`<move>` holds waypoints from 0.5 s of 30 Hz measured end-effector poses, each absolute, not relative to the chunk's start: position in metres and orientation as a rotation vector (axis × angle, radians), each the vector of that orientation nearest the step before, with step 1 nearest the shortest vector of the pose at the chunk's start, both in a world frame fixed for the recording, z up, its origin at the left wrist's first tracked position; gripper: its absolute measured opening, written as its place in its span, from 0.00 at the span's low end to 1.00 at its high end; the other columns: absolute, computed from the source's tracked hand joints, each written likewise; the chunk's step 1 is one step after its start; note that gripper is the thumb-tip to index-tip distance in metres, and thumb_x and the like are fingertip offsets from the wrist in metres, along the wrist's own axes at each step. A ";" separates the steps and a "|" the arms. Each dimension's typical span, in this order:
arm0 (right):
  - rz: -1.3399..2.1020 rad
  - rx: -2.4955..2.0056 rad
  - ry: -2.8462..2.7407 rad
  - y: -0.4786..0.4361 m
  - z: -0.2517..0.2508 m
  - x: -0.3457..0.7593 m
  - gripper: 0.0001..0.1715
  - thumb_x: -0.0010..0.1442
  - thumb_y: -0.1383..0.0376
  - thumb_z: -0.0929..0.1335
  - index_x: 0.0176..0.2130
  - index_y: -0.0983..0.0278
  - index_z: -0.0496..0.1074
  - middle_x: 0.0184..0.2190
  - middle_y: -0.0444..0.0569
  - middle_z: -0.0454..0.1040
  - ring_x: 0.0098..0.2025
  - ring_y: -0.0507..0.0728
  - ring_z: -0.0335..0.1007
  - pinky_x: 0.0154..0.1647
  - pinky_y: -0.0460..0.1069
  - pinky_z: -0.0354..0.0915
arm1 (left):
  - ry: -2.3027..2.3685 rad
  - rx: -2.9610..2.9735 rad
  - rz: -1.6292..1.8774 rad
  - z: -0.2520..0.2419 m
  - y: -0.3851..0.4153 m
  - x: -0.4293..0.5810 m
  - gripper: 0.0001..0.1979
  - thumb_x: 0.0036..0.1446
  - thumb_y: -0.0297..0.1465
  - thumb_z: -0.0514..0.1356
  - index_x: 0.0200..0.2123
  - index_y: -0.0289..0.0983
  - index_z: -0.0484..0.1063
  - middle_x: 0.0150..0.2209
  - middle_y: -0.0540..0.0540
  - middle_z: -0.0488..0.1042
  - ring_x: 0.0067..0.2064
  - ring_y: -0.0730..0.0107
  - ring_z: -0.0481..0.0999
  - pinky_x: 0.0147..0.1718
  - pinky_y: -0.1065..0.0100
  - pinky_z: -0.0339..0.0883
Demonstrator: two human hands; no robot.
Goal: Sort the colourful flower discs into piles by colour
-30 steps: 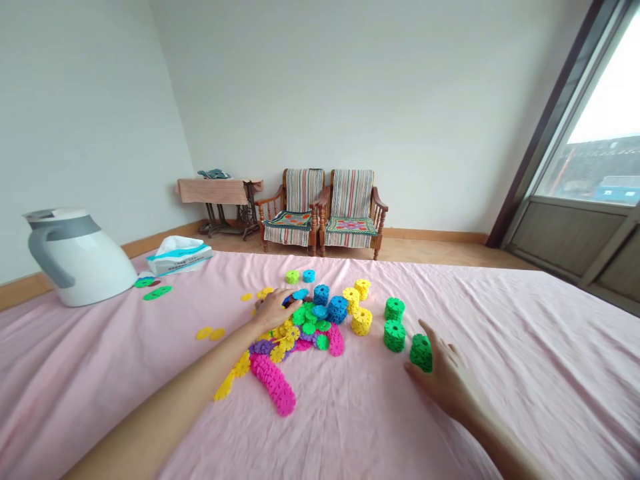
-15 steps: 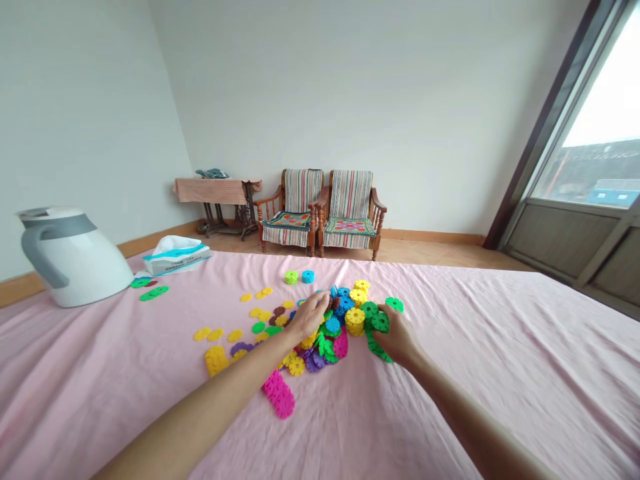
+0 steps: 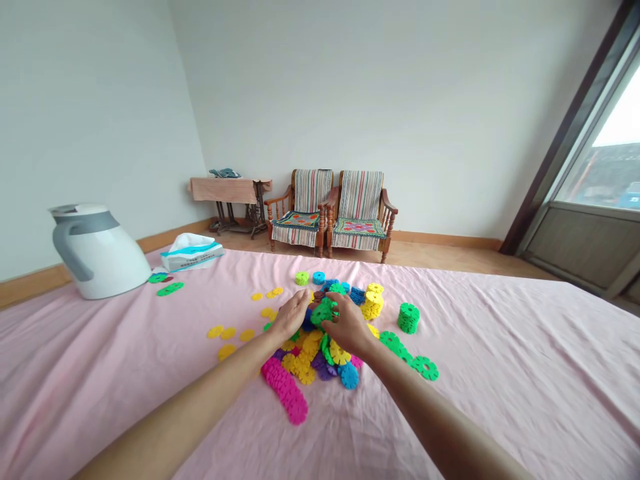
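Though lettering on the tissue box (image 3: 193, 257) blurs, the right grip (image 3: 349, 325) holds green discs (image 3: 320, 313), the left grip (image 3: 291, 317) unclear.

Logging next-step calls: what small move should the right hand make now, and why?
Probably loosen the right hand and let its green discs drop: they sit within its grasp, right at the mixed pile, with the left hand close alongside.
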State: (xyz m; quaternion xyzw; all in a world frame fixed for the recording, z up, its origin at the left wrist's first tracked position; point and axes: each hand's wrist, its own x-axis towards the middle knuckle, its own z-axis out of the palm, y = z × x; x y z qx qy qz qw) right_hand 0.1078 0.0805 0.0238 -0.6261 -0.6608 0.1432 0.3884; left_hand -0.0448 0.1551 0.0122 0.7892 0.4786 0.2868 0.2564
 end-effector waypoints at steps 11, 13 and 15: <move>0.118 -1.984 -1.901 0.098 0.038 0.224 0.56 0.40 0.66 0.73 0.64 0.67 0.50 0.60 0.64 0.58 0.62 0.70 0.52 0.58 0.61 0.53 | 1.500 2.485 0.524 0.020 0.244 -0.033 0.31 0.56 0.47 0.54 0.59 0.38 0.61 0.62 0.39 0.61 0.64 0.51 0.56 0.60 0.55 0.49; 0.212 -2.129 -2.006 0.104 0.039 0.232 0.67 0.35 0.65 0.76 0.66 0.65 0.44 0.64 0.66 0.50 0.65 0.74 0.44 0.59 0.65 0.49 | 1.551 2.536 0.437 0.020 0.261 -0.026 0.37 0.51 0.51 0.57 0.61 0.39 0.59 0.64 0.37 0.56 0.65 0.42 0.51 0.59 0.47 0.48; 0.332 -2.235 -2.049 0.111 0.039 0.234 0.74 0.31 0.63 0.78 0.67 0.62 0.40 0.66 0.66 0.45 0.66 0.76 0.40 0.59 0.67 0.46 | 1.554 2.594 0.342 0.020 0.275 -0.017 0.41 0.48 0.54 0.58 0.62 0.41 0.56 0.65 0.37 0.54 0.65 0.39 0.48 0.57 0.43 0.49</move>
